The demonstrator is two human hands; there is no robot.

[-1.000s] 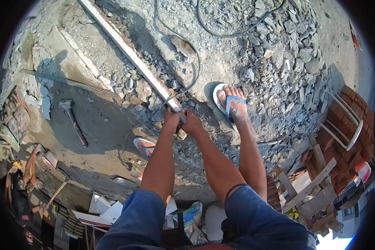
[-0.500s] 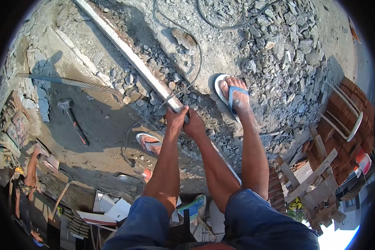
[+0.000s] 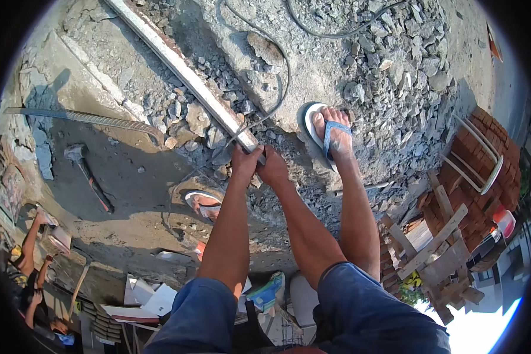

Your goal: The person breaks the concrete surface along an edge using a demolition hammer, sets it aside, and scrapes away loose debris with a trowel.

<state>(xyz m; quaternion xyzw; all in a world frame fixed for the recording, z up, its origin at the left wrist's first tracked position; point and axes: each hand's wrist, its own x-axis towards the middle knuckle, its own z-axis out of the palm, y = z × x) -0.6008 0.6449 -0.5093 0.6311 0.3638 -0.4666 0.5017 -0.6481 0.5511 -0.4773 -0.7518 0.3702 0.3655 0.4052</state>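
Observation:
A long straight bar [image 3: 177, 71], pale on top with a rusty brown edge, slants across the rubble from the upper left down to my hands. My left hand [image 3: 245, 160] is closed round its near end from the left. Against it, my right hand [image 3: 272, 165] grips the same end from the right, the fingers partly hidden. Whatever of the bar lies beyond my hands is concealed by them and my forearms. A dark cable [image 3: 288, 79] loops down and crosses the bar just above my hands. Broken stones [image 3: 197, 120] lie along both sides of the bar.
A hammer [image 3: 89, 177] and a ribbed steel rod [image 3: 88, 116] lie to the left. My sandalled feet stand either side of my arms. Stacked bricks [image 3: 495, 153] and loose boards [image 3: 436, 242] are at the right. Another person [image 3: 32, 277] is at the lower left.
My view has shifted slightly, so the hammer and rod appear further left. Both hands keep their hold. A pale strip beside my right forearm no longer shows. The other person's arms have moved.

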